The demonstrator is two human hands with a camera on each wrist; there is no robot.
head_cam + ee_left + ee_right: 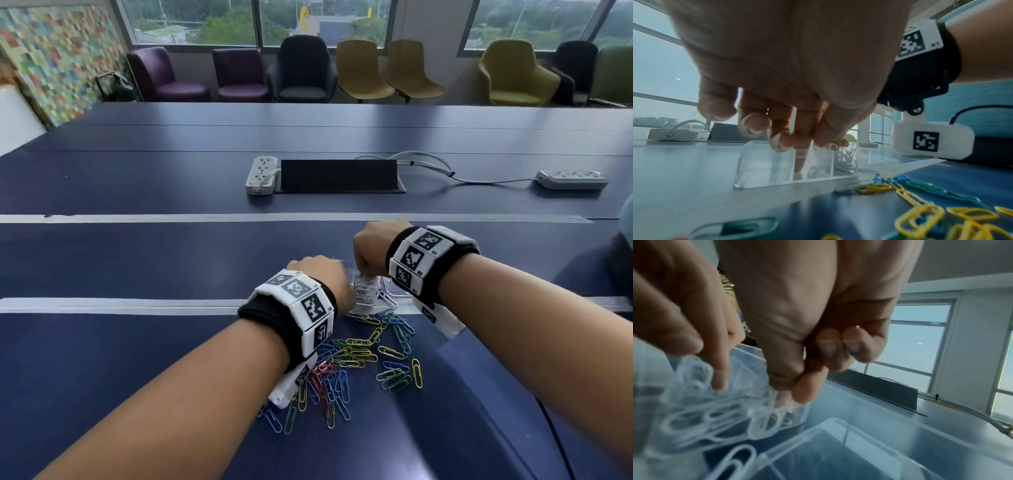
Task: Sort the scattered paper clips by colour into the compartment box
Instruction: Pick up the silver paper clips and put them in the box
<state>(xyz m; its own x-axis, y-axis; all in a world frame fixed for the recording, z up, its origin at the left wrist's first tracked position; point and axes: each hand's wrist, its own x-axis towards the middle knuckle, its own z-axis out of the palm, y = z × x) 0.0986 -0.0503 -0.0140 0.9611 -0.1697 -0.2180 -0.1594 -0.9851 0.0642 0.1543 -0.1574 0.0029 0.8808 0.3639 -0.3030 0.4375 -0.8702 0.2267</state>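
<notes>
Many coloured paper clips (363, 359) lay scattered on the blue worktop (137, 267) nearest the person, yellow, blue, green and red mixed together and not yet sorted. Just beyond them stood the clear compartment box (764, 164), where one compartment already held a heap of white clips (365, 291), which suggested white was the colour in hand. The left hand (318, 270) was at the box, its fingers curled, one fingertip reaching down into a compartment, probably to steady the box; whether it pinched a clip could not be told. The right hand (371, 246) hovered over the white heap, thumb and fingers drawn together just above the clips, seemingly delivering one; whether a clip was between them could not be confirmed. Farther off lay two power strips (260, 174) and a black cable hatch (339, 176).
</notes>
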